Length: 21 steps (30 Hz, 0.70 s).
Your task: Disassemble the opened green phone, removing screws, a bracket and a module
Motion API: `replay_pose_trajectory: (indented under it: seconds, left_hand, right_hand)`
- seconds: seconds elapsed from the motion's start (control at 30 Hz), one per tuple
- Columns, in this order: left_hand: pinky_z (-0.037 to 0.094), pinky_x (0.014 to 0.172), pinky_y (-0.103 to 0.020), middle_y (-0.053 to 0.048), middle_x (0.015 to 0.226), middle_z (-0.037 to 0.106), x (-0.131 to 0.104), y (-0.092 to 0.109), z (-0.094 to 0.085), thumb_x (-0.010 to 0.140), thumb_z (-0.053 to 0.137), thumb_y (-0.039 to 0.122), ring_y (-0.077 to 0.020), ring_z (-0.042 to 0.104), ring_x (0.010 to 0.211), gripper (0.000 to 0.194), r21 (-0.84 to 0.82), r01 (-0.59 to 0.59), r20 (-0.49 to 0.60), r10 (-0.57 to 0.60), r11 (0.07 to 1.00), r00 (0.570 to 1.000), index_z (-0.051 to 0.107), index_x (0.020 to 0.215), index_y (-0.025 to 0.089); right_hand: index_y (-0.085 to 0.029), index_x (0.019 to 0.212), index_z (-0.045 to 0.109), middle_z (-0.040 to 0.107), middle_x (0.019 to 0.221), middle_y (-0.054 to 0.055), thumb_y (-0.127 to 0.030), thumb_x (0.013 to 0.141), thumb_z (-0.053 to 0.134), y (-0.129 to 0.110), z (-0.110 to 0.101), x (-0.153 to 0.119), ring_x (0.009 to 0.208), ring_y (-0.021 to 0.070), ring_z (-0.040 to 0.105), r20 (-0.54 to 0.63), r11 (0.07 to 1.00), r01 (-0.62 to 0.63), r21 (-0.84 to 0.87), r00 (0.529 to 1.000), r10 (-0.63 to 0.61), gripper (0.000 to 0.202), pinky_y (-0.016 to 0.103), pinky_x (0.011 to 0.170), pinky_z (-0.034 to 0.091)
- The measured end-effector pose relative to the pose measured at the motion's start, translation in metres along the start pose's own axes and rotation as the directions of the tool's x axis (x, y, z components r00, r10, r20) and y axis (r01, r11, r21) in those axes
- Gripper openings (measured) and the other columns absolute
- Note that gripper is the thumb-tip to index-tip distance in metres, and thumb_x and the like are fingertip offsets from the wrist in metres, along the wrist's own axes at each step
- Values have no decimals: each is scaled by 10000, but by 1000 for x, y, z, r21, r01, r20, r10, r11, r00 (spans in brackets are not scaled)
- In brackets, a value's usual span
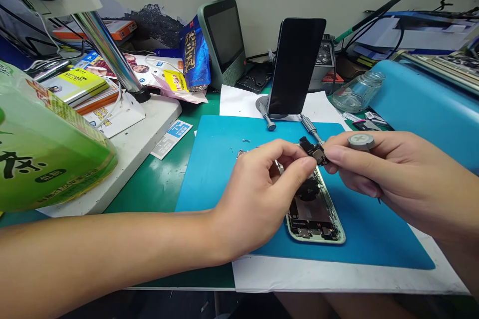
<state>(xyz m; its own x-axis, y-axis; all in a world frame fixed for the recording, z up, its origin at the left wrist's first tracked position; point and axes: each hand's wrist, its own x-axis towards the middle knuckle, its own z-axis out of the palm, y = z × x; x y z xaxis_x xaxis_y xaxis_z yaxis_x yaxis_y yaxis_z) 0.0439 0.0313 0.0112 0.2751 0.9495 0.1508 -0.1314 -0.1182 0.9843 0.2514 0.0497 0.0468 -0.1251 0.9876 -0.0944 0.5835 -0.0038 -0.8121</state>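
Left hand [264, 192] and right hand [396, 164] pinching small dark part [317, 152], perhaps camera module; fingertips cover edges. Open phone [310, 212] at six o'clock below, upper end hidden. Screwdriver [361, 140] tucked in right hand, shaft mostly covered.

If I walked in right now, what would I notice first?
Probably the left hand and right hand, with a small dark part at their fingertips above an opened phone on the blue mat. Then a big green package at the far left, and a black-screened phone propped up near the mat's back edge.
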Motion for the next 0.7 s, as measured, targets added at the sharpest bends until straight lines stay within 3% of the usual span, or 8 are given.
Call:
replay_pose_trajectory:
  seconds: [0.13,0.3,0.43,0.53,0.57,0.63,0.67,0.7]
  left_hand:
    - [410,618,-238,58,767,614,0,1,0,1001,659,294,-83,506,674,169,1,-16,5,16,1000,1000,649,865,193]
    - [424,622,-221,60,781,618,-1,0,0,1006,648,266,-76,514,686,163,12,-39,15,39,999,999,640,861,193]
    - [450,638,-219,53,821,649,-1,-2,0,1020,638,280,-83,549,717,136,26,-67,7,67,997,998,657,910,202]
    - [446,639,-231,45,841,669,2,9,-4,1037,612,265,-88,576,730,139,231,-195,59,186,953,981,657,924,197]
    - [431,633,-246,37,833,669,4,17,-8,1036,608,247,-95,576,725,144,371,-276,137,242,887,961,660,915,189]
    - [377,612,-297,11,795,657,10,36,-17,996,629,198,-127,561,696,129,668,-465,399,248,582,883,682,880,175]
    - [358,606,-315,0,759,650,14,47,-22,974,641,189,-143,552,662,129,765,-490,443,210,418,872,691,857,171]
    - [327,586,-322,0,700,625,17,56,-29,938,666,177,-153,533,620,134,848,-464,439,148,258,886,686,805,181]
  right_hand:
    - [-105,746,495,270,591,14,-886,808,558,1,0,0,632,57,320,22,1000,10,4,1000,-10,786,197,588,336]
    - [-110,715,490,398,584,33,-815,815,622,3,-2,-1,514,57,368,100,999,19,29,995,-21,724,206,448,322]
    - [-111,761,558,439,582,32,-745,843,640,3,-1,-3,478,62,394,87,997,53,64,995,-58,645,197,423,334]
    - [-109,784,610,434,566,29,-732,844,652,9,-4,-7,463,64,405,32,994,78,82,996,-81,626,192,416,336]
    - [-107,783,625,440,567,33,-725,840,663,13,-7,-9,463,67,415,3,992,90,84,996,-90,622,193,415,341]
    - [-103,799,662,466,575,40,-686,829,705,23,-12,-14,458,71,431,-84,990,116,84,991,-109,585,193,415,352]
    - [-101,810,680,475,575,41,-651,820,736,29,-14,-17,455,72,438,-138,988,127,89,984,-114,553,190,416,352]
    - [-96,817,694,481,573,43,-608,804,772,36,-15,-20,453,75,447,-199,985,138,101,973,-116,518,186,412,340]
